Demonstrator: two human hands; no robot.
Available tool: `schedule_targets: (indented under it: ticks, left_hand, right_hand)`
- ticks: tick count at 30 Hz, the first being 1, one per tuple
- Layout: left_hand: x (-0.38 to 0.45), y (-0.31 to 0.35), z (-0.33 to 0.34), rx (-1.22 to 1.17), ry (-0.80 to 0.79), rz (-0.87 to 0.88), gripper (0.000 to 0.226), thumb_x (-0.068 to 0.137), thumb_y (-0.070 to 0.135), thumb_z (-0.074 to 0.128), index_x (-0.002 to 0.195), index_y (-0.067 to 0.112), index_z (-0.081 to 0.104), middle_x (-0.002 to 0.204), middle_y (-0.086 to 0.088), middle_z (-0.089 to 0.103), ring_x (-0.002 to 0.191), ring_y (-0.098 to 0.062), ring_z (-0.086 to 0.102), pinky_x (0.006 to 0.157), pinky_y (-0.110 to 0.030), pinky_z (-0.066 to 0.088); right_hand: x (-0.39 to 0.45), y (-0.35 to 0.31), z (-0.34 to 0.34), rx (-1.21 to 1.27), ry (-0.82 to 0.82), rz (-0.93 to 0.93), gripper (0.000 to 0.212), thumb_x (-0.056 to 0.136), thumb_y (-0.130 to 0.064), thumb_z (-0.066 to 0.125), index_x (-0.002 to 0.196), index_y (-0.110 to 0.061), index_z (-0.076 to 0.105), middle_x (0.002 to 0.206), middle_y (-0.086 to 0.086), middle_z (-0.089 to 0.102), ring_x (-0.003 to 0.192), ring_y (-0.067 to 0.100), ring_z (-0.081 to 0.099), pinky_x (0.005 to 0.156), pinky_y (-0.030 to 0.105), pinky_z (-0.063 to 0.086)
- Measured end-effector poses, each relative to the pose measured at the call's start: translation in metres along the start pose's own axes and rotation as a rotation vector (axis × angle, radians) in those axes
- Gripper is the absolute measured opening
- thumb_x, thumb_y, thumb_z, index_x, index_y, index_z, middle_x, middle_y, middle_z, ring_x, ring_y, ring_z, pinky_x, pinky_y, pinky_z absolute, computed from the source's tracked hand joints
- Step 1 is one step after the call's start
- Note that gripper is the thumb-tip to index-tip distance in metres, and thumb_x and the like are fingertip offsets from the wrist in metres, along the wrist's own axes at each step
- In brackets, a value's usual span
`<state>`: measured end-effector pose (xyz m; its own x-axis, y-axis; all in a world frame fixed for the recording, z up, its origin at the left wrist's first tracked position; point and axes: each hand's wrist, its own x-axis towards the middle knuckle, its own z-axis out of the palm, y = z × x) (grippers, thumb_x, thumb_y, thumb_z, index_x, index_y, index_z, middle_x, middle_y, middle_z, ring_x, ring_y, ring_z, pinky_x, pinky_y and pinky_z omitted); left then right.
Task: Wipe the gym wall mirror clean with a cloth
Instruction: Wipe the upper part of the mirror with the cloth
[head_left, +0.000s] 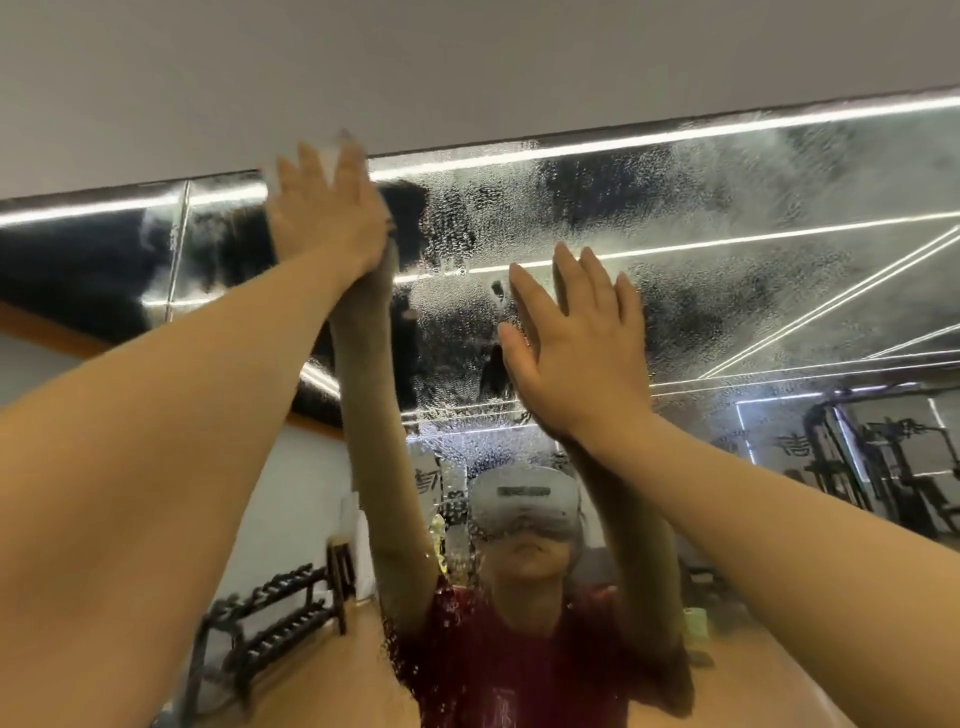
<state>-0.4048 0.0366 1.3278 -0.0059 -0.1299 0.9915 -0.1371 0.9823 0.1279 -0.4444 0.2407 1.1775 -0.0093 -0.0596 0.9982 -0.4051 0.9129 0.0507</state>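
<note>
Right hand (571, 353) lies flat on the wet mirror (675, 270), fingers straight, holding nothing. Farther up, left hand (327, 213) presses open-fingered at the mirror's top edge; no cloth can be made out under either palm

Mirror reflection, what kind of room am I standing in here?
Most likely a gym: the wet wall mirror reflects a dumbbell rack on the left and a weight machine on the right.
</note>
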Motion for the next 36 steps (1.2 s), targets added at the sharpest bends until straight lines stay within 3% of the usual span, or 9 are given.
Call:
schedule_targets:
  ticks: [4, 6, 12, 16, 20, 23, 29, 32, 36]
  left_hand:
    - [-0.009, 0.037, 0.002, -0.019, -0.06, 0.33, 0.053, 0.105, 0.047, 0.014, 0.157, 0.036, 0.004, 0.166, -0.008, 0.001, 0.152, -0.032, -0.001, 0.123, -0.051, 0.004]
    - [-0.002, 0.027, 0.0, -0.009, -0.115, 0.409, 0.053, 0.105, 0.049, 0.011, 0.157, 0.037, 0.003, 0.167, -0.005, -0.003, 0.153, -0.029, -0.005, 0.123, -0.05, 0.001]
    - [0.013, 0.008, -0.003, -0.038, -0.106, 0.142, 0.052, 0.107, 0.044, 0.014, 0.157, 0.036, 0.005, 0.166, -0.01, 0.0, 0.152, -0.034, -0.001, 0.122, -0.052, 0.002]
    - [-0.023, 0.012, -0.001, -0.017, -0.055, 0.426, 0.053, 0.105, 0.044, 0.019, 0.156, 0.033, 0.015, 0.165, -0.012, 0.011, 0.151, -0.035, 0.009, 0.122, -0.052, 0.012]
    - [-0.1, -0.013, -0.001, -0.05, -0.102, 0.62, 0.06, 0.101, 0.05, 0.011, 0.157, 0.032, 0.019, 0.165, -0.011, 0.012, 0.152, -0.031, 0.009, 0.122, -0.048, 0.01]
    - [-0.117, -0.026, 0.0, -0.048, -0.123, 0.609, 0.059, 0.1, 0.051, 0.01, 0.157, 0.035, 0.015, 0.166, -0.007, 0.011, 0.153, -0.027, 0.007, 0.121, -0.047, 0.007]
    - [-0.027, 0.035, -0.002, -0.027, -0.137, 0.387, 0.053, 0.106, 0.046, 0.016, 0.157, 0.039, 0.004, 0.167, -0.004, -0.004, 0.153, -0.027, -0.007, 0.122, -0.046, -0.002]
    - [-0.004, 0.055, -0.006, -0.031, -0.21, 0.394, 0.053, 0.106, 0.045, 0.014, 0.157, 0.037, 0.001, 0.166, -0.004, -0.01, 0.152, -0.028, -0.012, 0.122, -0.049, -0.005]
    - [-0.046, 0.041, -0.003, -0.046, -0.161, 0.428, 0.053, 0.105, 0.048, 0.012, 0.157, 0.039, 0.003, 0.167, -0.004, -0.004, 0.153, -0.027, -0.007, 0.123, -0.048, 0.0]
  right_hand:
    - [0.0, 0.001, -0.001, 0.01, 0.026, 0.002, 0.059, 0.101, -0.055, 0.03, 0.156, -0.035, 0.023, 0.165, 0.008, 0.012, 0.152, 0.027, 0.004, 0.119, 0.042, -0.006]
    - [-0.001, 0.0, -0.002, 0.01, 0.004, 0.005, 0.059, 0.101, -0.055, 0.028, 0.156, -0.035, 0.021, 0.166, 0.007, 0.01, 0.153, 0.026, 0.001, 0.119, 0.042, -0.007]
    - [-0.002, 0.0, -0.002, 0.012, -0.015, 0.008, 0.06, 0.102, -0.056, 0.025, 0.157, -0.035, 0.017, 0.166, 0.007, 0.006, 0.153, 0.025, -0.002, 0.12, 0.045, -0.008]
    - [-0.001, -0.001, -0.001, 0.018, -0.011, 0.008, 0.06, 0.102, -0.056, 0.026, 0.157, -0.035, 0.017, 0.166, 0.007, 0.005, 0.153, 0.025, -0.003, 0.12, 0.046, -0.007]
    - [-0.002, -0.001, -0.001, 0.028, -0.018, 0.012, 0.06, 0.102, -0.056, 0.026, 0.157, -0.036, 0.015, 0.167, 0.006, 0.003, 0.153, 0.024, -0.004, 0.12, 0.045, -0.009]
    - [-0.001, -0.001, -0.001, 0.024, -0.021, 0.016, 0.06, 0.102, -0.056, 0.025, 0.157, -0.036, 0.014, 0.167, 0.006, 0.003, 0.153, 0.024, -0.005, 0.12, 0.044, -0.01]
    - [-0.001, -0.001, -0.001, 0.016, -0.01, 0.01, 0.061, 0.1, -0.056, 0.022, 0.157, -0.035, 0.019, 0.166, 0.007, 0.008, 0.153, 0.026, 0.0, 0.12, 0.046, -0.006]
    - [-0.001, -0.001, -0.002, 0.007, -0.019, 0.011, 0.063, 0.098, -0.057, 0.019, 0.157, -0.035, 0.019, 0.166, 0.007, 0.008, 0.153, 0.025, 0.0, 0.12, 0.046, -0.005]
    - [-0.001, -0.001, -0.001, 0.002, -0.008, 0.011, 0.061, 0.1, -0.057, 0.021, 0.157, -0.035, 0.018, 0.166, 0.007, 0.007, 0.153, 0.025, -0.001, 0.12, 0.045, -0.006]
